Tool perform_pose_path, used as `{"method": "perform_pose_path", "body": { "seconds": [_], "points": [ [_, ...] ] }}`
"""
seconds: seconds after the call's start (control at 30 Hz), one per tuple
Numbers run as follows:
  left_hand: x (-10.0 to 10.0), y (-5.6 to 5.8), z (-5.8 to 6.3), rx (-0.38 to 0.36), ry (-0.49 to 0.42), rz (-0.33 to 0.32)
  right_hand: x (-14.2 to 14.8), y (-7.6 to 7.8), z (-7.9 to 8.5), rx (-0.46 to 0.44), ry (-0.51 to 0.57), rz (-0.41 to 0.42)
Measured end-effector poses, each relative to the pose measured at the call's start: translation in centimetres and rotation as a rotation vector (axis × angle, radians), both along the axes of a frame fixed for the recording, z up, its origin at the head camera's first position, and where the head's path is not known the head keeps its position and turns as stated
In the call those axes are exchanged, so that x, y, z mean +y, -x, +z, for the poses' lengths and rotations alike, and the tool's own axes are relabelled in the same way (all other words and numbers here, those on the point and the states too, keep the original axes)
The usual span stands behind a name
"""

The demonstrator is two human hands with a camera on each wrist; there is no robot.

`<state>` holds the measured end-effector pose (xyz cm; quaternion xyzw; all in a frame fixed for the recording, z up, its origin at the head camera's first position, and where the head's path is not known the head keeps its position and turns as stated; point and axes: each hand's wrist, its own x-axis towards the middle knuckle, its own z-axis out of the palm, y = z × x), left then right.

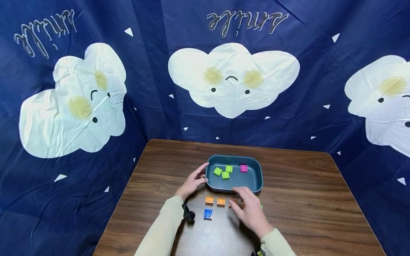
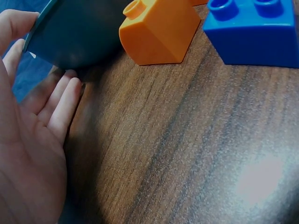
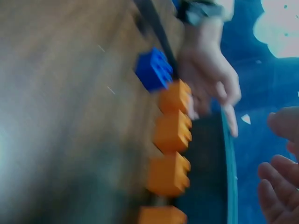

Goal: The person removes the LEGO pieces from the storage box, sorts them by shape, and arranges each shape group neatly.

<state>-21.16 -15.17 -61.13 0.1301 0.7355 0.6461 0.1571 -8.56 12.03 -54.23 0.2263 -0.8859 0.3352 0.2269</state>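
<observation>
- Grip, left hand [image 1: 192,182]: fingers extended against the tray [image 1: 246,180], not clamped; uneven pressure could slide it.
- Grip, right hand [image 1: 251,212]: fingers apart, nothing held, over orange blocks [image 1: 221,202] rowed on the surface [image 1: 304,202] beside the tray; a low sweep could scatter them.

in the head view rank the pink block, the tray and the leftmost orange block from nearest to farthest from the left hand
From the left hand:
1. Tray: fingertips touch its left end.
2. Leftmost orange block: on the table, just in front of the tray's near side.
3. Pink block: inside the tray, toward its right end.
</observation>
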Motion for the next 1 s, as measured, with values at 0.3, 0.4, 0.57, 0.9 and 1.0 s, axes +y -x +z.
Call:
{"method": "perform_pose_path", "body": {
  "seconds": [0.3,0.4,0.57,0.9,1.0],
  "points": [
    [0.1,-0.1,0.3,0.000,0.001,0.003,3.4,4.4,2.1,-0.173,-0.202,-0.079],
    [0.1,-0.1,0.3,0.004,0.011,0.006,4.0,6.1,2.1,-0.213,-0.291,-0.072],
    [0.0,-0.1,0.5,0.002,0.012,0.004,4.0,8.4,2.1,-0.268,-0.355,-0.051],
    [0.0,-0.2,0.2,0.007,-0.012,-0.005,4.0,11.2,1.0,-0.344,-0.490,-0.062],
    [0.0,-0.2,0.2,0.009,-0.017,-0.010,4.2,11.7,0.6,-0.364,-0.534,-0.069]
  ]
}}
